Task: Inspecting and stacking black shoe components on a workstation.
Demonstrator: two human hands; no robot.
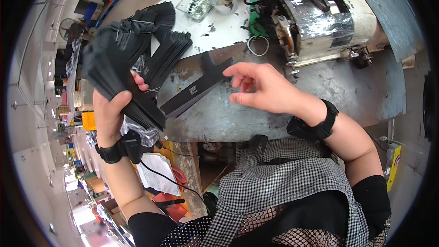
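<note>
My left hand (pixel 109 110) is closed around a thick bundle of black strips (pixel 106 66), lifted at the table's left edge and slightly blurred. The thumb lies across the near side of the bundle. My right hand (pixel 263 87) is above the metal tabletop, its thumb and fingers apart and nothing between them. Its index fingertip is close to the far end of a flat black strip (pixel 194 89) with a small pale mark; whether they touch I cannot tell. Another stack of black strips (pixel 167 57) lies just beyond the left hand.
A sewing-type machine (pixel 320 23) with a shiny metal body stands at the back right. A white rubber band (pixel 258 45) lies before it. Farther back are a clear tray (pixel 194 4) of pale bands, a clear round cup (pixel 223 1) and more tied black bundles (pixel 155 18).
</note>
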